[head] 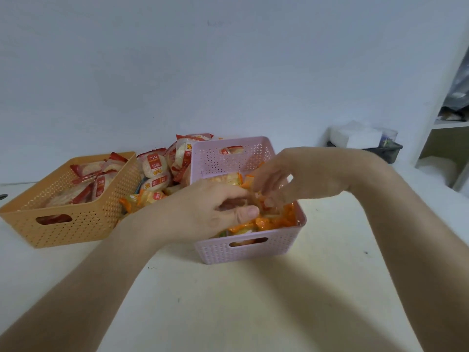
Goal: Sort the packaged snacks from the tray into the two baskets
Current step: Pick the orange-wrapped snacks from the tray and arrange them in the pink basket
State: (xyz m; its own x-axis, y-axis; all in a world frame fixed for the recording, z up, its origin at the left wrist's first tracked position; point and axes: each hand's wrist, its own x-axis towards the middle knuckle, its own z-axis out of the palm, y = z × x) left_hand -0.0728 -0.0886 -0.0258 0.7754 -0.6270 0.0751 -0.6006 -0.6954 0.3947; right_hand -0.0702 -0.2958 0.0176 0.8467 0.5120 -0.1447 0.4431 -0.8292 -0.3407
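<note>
Both hands meet over the pink basket (250,250), left hand (218,212) and right hand (286,181) pinching orange packets (269,221) in closed fingers. Best let go low inside it, clear of the rim.

Both hands over pink basket (250,251): left hand (215,209) and right hand (286,181) meet above orange packets (274,221); orange basket (73,224) at left holds red-and-white packets (94,179)

Two hands (243,199), one orange basket (76,224), one pink basket (253,250), many snack packets (154,168)
</note>
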